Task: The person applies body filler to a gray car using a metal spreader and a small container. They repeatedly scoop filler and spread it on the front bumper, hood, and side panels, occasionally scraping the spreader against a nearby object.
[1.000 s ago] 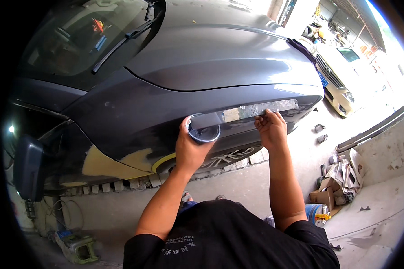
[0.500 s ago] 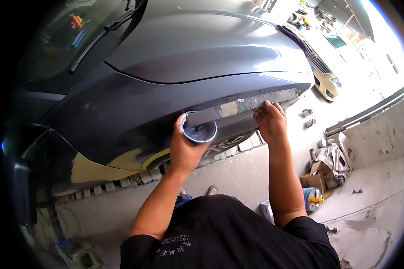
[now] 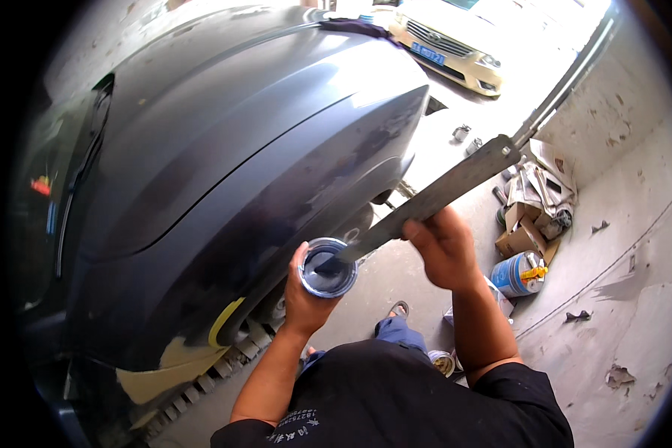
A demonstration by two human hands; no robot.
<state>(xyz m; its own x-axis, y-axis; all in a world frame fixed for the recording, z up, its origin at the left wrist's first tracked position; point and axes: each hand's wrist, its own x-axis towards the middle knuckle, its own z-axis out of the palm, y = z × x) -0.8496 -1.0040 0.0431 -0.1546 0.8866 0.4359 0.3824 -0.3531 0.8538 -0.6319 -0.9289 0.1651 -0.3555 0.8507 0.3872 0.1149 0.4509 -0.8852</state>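
Observation:
My left hand [image 3: 299, 300] is wrapped round a round cup [image 3: 349, 287] that holds dark grey liquid, likely paint. A long, flat, grey stirring stick [image 3: 455, 179] slants up to the right out of the cup, its lower end inside the rim at the liquid. My right hand [image 3: 449, 250] grips this stick near its middle, thumb on top, fingers partly hidden beneath it. Both hands are beside the fender of a dark grey car [image 3: 231, 216], apart from its surface. Pale filler [image 3: 157, 377] and a yellow edge [image 3: 224, 322] show on the car's lower panel.
A cream car [image 3: 455, 48] stands beyond the front. By the right wall are a cardboard box [image 3: 523, 231], crumpled papers and a blue paint bucket [image 3: 509, 276]. An open can [image 3: 442, 364] stands near my feet. Two small cups [image 3: 461, 134] sit on the floor ahead.
The view has turned toward the front of the car. The stirring stick has swung to a steeper slant and shows a plainer face. My right hand now has its thumb over it.

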